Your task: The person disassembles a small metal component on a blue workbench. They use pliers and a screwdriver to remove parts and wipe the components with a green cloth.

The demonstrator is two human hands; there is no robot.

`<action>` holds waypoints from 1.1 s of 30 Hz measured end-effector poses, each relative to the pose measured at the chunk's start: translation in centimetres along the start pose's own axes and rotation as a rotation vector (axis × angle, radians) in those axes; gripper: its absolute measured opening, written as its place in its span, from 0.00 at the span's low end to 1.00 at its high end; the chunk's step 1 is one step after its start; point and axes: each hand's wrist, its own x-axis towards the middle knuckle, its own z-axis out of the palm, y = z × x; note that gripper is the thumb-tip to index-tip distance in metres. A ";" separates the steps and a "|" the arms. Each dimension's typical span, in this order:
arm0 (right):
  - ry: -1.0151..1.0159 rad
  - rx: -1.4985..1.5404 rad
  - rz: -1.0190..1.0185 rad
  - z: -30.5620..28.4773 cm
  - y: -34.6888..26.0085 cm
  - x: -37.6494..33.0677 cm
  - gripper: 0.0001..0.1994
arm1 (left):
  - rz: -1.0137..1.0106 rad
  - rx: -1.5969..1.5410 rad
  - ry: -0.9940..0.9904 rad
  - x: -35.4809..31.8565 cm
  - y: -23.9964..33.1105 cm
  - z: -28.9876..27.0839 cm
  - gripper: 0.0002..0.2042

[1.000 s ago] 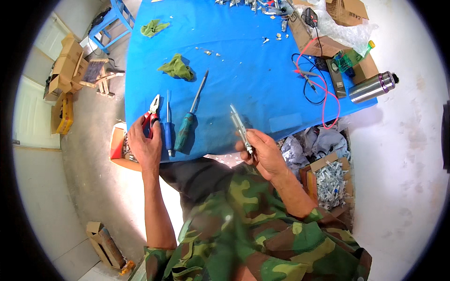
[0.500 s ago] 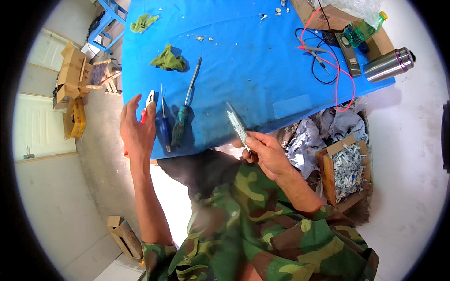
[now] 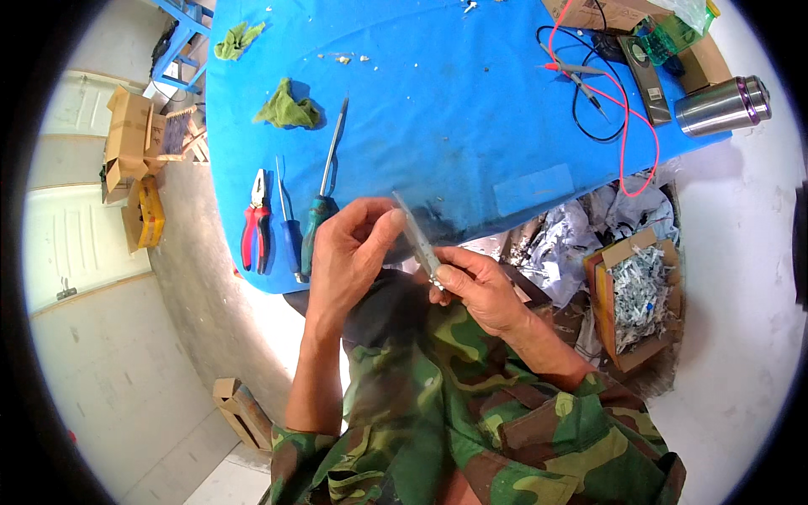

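My right hand [image 3: 480,290] pinches the near end of a slim, pale grey-white strip-like part [image 3: 418,242], which is blurred and of a kind I cannot make out. It points up and away over the table's near edge. At its far end is my left hand [image 3: 352,248], fingers curled and thumb against the part. Left of that hand lie pliers [image 3: 255,227] with red and black handles, a thin blue-handled screwdriver [image 3: 291,240] and a longer green-handled screwdriver [image 3: 318,220], whose handle is close to my left knuckles.
Green cloths [image 3: 288,106] and small crumbs rest on the blue table cover [image 3: 438,101]. At the right are red and black test leads [image 3: 623,126] and a steel flask [image 3: 720,108]. Below the table's right edge stands a carton of pale scrap pieces [image 3: 640,295].
My left hand has let go of the pliers, which now lie on the table, and has moved right to the pale part. My right hand still holds that part.
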 end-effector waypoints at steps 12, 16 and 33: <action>-0.071 -0.270 -0.090 1.3 -0.7 0.2 0.18 | 0.023 -0.334 -0.077 -4.7 -0.8 0.7 0.08; 0.004 0.070 0.034 1.5 0.9 -0.4 0.19 | 0.119 -0.245 -0.056 -6.2 -1.7 0.6 0.07; 0.082 0.521 0.077 1.1 0.5 -1.6 0.18 | 0.387 0.017 0.081 -14.3 -2.7 1.0 0.02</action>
